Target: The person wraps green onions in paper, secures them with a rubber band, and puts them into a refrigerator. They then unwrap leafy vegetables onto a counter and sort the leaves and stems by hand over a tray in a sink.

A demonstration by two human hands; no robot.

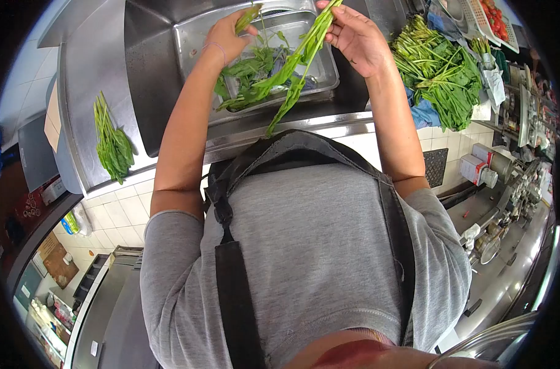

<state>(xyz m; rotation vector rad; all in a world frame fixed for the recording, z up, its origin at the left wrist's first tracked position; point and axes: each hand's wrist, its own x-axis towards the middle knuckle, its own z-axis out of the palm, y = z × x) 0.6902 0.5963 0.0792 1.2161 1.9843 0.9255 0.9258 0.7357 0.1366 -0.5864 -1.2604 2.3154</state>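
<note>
My left hand (228,38) is closed around a small bundle of green stems (248,18) above the left part of a metal tray (336,79). Pinched in the fingers of my right hand (358,43) is a long stalk of leafy greens (304,52), its leaves hanging down and left across the tray's front rim. Loose leaves and thin stems (246,71) lie in the tray, which sits in a steel sink (147,67). The tips of my right fingers are partly hidden by the stalk.
A bunch of leafy greens (112,142) lies on the steel counter (95,67) at left. On the right, a big heap of leafy greens (443,80) rests on blue plastic (424,114). Beyond it is a white basket (506,38) of red produce (494,18).
</note>
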